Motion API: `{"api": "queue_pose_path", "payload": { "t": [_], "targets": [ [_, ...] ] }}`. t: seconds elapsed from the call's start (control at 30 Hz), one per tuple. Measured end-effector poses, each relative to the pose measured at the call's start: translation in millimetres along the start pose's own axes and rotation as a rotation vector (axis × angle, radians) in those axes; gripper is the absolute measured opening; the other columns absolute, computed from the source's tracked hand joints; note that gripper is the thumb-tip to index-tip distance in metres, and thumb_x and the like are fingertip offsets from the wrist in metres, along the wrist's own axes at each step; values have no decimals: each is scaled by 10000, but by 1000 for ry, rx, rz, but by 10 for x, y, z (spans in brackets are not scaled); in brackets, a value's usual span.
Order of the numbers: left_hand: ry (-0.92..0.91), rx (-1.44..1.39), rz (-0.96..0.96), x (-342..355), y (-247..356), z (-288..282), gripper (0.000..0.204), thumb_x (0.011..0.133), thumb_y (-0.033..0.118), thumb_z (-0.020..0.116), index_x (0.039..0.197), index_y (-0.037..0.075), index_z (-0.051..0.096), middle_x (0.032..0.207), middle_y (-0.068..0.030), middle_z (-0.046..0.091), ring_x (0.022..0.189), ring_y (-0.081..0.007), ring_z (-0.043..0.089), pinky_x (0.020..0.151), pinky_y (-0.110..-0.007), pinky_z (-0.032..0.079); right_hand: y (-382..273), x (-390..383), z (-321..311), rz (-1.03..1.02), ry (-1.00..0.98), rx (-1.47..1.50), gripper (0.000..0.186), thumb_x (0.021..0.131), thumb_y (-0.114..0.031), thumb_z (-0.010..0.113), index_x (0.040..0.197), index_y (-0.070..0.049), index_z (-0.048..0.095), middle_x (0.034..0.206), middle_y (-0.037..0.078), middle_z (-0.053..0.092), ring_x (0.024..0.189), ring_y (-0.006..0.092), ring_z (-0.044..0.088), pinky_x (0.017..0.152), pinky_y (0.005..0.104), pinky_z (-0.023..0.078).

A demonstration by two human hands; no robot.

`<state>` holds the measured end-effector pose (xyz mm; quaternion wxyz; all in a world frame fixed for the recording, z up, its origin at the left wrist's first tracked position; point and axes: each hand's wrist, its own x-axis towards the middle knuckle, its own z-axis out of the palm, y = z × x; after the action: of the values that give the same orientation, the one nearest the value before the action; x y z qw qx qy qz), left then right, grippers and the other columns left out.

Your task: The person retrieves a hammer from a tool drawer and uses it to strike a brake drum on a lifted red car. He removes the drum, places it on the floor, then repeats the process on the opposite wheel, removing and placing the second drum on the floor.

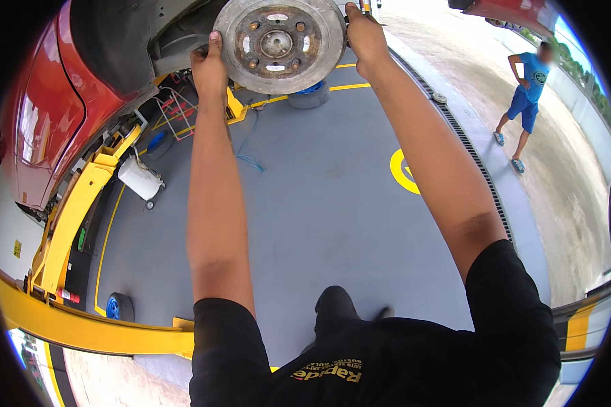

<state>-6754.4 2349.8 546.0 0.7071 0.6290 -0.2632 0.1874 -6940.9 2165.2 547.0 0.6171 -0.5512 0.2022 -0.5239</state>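
Observation:
A worn metal brake disc [328,42] is at the top middle, its rusty centre facing me, below the dark wheel arch [115,41] of a raised red car [44,108]. My left hand [209,71] grips the disc's left edge, thumb on the rim and fingers partly hidden behind it. On the opposite edge my right hand [365,37] is closed round the rim, its fingers mostly out of sight. Both arms reach up and forward. Whether the disc sits on the hub behind it cannot be made out.
A yellow lift arm [81,210] and beam [115,337] run along the left. A white wheeled container [140,178] stands near them. Wheels with blue rims lie on the grey floor, one [309,96] below the disc. A person in blue [533,85] stands beyond the drain grate [470,139].

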Motion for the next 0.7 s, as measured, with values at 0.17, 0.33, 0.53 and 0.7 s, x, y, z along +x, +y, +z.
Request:
{"api": "queue_pose_path", "payload": {
  "t": [0.17,0.33,0.53,0.7],
  "targets": [
    [-74,-75,-11,1,-21,-1,689,954,491,730,1246,-103,537,1205,-219,646,1097,-301,609,1019,-389,455,-138,6,128,50,83,-67,591,992,-422,587,1368,33,584,1386,261,609,1278,370,586,1076,415,437],
    [-88,-72,48,17,-73,-23,639,951,430,756,1226,-99,526,1193,-225,634,1078,-309,615,989,-401,467,-146,-15,209,105,205,-151,510,1015,-376,580,1338,16,632,1309,212,668,1226,322,589,1054,426,421],
    [-183,-42,-50,12,95,-123,600,952,406,759,1227,-79,534,1193,-196,629,1068,-291,615,986,-400,467,-144,24,324,39,338,-261,470,978,-394,546,1189,-8,710,1201,237,713,1135,396,658,993,446,489],
    [-120,-537,-353,-12,263,-72,556,1005,443,666,1252,-38,535,1243,-161,634,1126,-272,593,1031,-392,434,-104,28,372,-25,415,-387,404,967,-388,556,938,-13,703,1003,230,741,996,425,677,931,480,503]
  ]
}}
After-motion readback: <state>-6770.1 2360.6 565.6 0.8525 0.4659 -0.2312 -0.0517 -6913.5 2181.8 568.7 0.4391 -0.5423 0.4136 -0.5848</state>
